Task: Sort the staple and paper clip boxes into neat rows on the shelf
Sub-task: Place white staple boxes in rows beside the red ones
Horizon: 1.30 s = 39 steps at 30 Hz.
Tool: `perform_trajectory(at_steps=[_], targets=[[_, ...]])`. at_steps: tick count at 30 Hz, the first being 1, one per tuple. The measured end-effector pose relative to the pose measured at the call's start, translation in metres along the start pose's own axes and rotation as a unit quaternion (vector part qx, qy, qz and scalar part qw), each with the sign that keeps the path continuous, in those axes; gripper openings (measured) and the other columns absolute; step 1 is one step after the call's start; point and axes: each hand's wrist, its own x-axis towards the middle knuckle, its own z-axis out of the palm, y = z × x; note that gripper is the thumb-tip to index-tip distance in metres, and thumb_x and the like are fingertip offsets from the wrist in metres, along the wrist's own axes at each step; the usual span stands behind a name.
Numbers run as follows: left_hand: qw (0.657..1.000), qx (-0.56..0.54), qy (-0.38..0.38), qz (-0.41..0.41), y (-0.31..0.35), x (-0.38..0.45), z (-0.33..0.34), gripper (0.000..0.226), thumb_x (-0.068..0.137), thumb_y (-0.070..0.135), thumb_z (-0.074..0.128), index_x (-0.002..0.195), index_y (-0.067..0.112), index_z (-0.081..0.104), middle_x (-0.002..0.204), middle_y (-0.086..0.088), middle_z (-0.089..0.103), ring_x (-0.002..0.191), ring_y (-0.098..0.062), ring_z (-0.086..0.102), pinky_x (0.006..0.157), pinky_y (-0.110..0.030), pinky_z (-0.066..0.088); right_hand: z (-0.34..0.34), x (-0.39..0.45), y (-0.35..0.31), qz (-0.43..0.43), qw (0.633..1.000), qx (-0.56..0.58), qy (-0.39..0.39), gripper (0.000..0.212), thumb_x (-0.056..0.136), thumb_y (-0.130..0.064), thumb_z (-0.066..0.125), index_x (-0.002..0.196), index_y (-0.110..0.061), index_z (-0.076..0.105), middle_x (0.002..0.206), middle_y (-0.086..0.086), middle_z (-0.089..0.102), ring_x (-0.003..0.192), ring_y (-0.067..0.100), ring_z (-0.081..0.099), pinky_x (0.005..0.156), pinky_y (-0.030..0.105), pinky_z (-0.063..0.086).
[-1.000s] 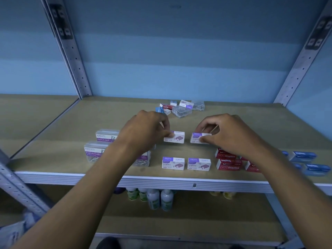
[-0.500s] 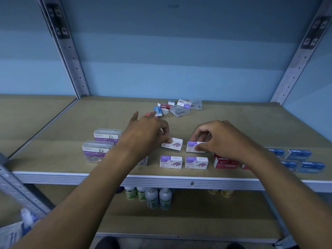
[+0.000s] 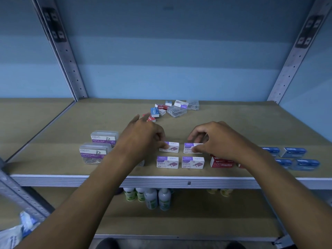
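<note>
Straightened now, both rear purple staple boxes [image 3: 171, 147] stay pinched by hands (left [image 3: 142, 139], right [image 3: 217, 141]), corners hidden.

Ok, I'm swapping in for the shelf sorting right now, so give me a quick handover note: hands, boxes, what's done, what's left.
Left hand: fingertips pinch the back-left purple staple box.
Right hand: grips the back-right purple staple box.
Placed at the shelf front: two purple staple boxes, behind which the held pair goes; paper clip boxes at left; red staple boxes and blue staple boxes at right.
Left: square up the held pair, then sort the loose pile at the shelf's back into the matching rows.
</note>
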Motion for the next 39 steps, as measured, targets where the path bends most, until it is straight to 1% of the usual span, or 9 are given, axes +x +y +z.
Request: perform_trajectory(at_steps=[4,8,11,14,18,21,23,27,39], targets=[[1.0,0.004,0.01,0.016,-0.002,-0.001,0.0,0.023,0.083,0.042,0.072,0.106,0.035,0.071,0.111,0.017,0.072,0.148,-0.017,0.023,0.119,-0.037,0.018,-0.001,0.0,0.001,-0.004,1.0,0.004,-0.004,0.017,0.078,-0.026,0.085,0.093,-0.032,0.078,0.079,-0.017,0.074,0.074,-0.008,0.066,0.068,0.017,0.052],[0.999,-0.004,0.016,0.031,-0.002,0.001,0.002,0.018,0.085,0.032,0.072,0.102,0.034,0.074,0.104,0.017,0.074,0.146,-0.015,0.028,0.115,-0.031,0.02,0.001,0.001,0.001,-0.009,1.0,0.006,0.001,0.014,0.079,-0.024,0.084,0.09,-0.031,0.078,0.078,-0.016,0.073,0.073,-0.007,0.065,0.066,0.017,0.05],[0.999,-0.011,0.022,0.041,0.0,0.002,0.002,0.014,0.086,0.025,0.071,0.098,0.031,0.075,0.097,0.015,0.076,0.137,-0.011,0.039,0.104,-0.02,0.028,0.002,0.001,0.002,-0.011,1.0,0.005,0.004,0.016,0.078,-0.03,0.084,0.092,-0.034,0.076,0.081,-0.016,0.072,0.074,-0.008,0.063,0.065,0.015,0.047],[0.999,-0.012,0.024,0.036,-0.002,0.001,0.002,0.014,0.083,0.026,0.074,0.096,0.03,0.077,0.095,0.015,0.076,0.133,-0.013,0.042,0.099,-0.023,0.037,-0.002,0.002,0.005,-0.017,0.999,0.003,0.03,0.023,0.078,-0.041,0.083,0.099,-0.036,0.075,0.088,-0.018,0.071,0.079,-0.011,0.062,0.069,0.013,0.046],[0.998,-0.031,0.037,0.029,-0.004,0.001,0.002,0.018,0.077,0.026,0.079,0.094,0.033,0.076,0.093,0.016,0.074,0.102,-0.011,0.061,0.084,-0.026,0.048,-0.007,0.004,0.01,-0.016,0.998,-0.001,0.064,0.022,0.084,-0.041,0.076,0.106,-0.036,0.074,0.104,-0.018,0.068,0.088,-0.009,0.059,0.072,0.012,0.043],[0.997,-0.034,0.061,0.026,-0.004,0.0,-0.001,0.023,0.078,0.034,0.079,0.101,0.033,0.074,0.1,0.016,0.069,0.091,-0.006,0.056,0.078,-0.024,0.044,-0.009,0.004,0.015,-0.008,0.997,0.003,0.08,0.022,0.087,-0.04,0.074,0.109,-0.038,0.071,0.112,-0.012,0.063,0.098,0.001,0.057,0.085,0.026,0.048],[0.996,-0.045,0.074,0.024,-0.006,0.002,-0.003,0.028,0.078,0.038,0.078,0.105,0.033,0.073,0.106,0.016,0.069,0.093,-0.006,0.059,0.083,-0.027,0.049,-0.011,0.004,0.017,-0.003,0.996,0.003,0.091,0.024,0.087,-0.04,0.074,0.11,-0.04,0.07,0.114,-0.012,0.061,0.103,0.006,0.057,0.091,0.031,0.049],[0.995,-0.054,0.083,-0.005,-0.01,0.004,-0.005,0.029,0.082,0.037,0.074,0.111,0.032,0.071,0.11,0.017,0.07,0.102,-0.007,0.063,0.09,-0.029,0.051,-0.013,0.005,0.02,0.005,0.995,-0.004,0.096,0.026,0.087,-0.039,0.073,0.112,-0.041,0.067,0.118,-0.01,0.059,0.106,0.007,0.055,0.093,0.03,0.047],[0.99,-0.064,0.107,-0.064,-0.027,0.007,-0.011,0.028,0.084,0.043,0.07,0.11,0.033,0.069,0.111,0.017,0.07,0.102,-0.011,0.063,0.087,-0.031,0.051,-0.012,0.007,0.025,0.011,0.997,-0.009,0.082,0.026,0.089,-0.04,0.071,0.114,-0.042,0.066,0.119,-0.015,0.056,0.107,0.005,0.056,0.091,0.03,0.048]])
